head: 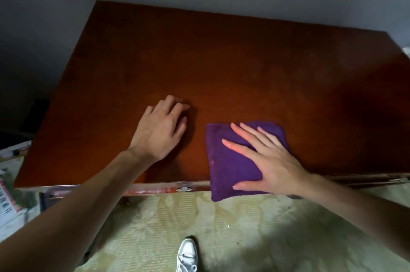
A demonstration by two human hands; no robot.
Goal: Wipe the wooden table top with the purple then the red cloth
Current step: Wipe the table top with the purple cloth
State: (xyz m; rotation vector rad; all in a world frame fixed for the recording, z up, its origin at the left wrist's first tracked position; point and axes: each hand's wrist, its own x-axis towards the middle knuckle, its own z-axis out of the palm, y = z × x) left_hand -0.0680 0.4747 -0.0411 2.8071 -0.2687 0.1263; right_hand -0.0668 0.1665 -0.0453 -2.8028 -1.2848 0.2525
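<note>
My right hand (pixel 269 160) lies flat, released, on the purple cloth (pixel 230 160); cloth overhangs the tabletop (pixel 221 61) edge at 6 o'clock, could slide off. Left hand (pixel 160 129) released, braced.

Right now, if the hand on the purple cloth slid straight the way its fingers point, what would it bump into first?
Probably the left hand. The right hand lies flat on the purple cloth, fingers pointing up-left across the wooden table top. Only bare wood lies between.
</note>
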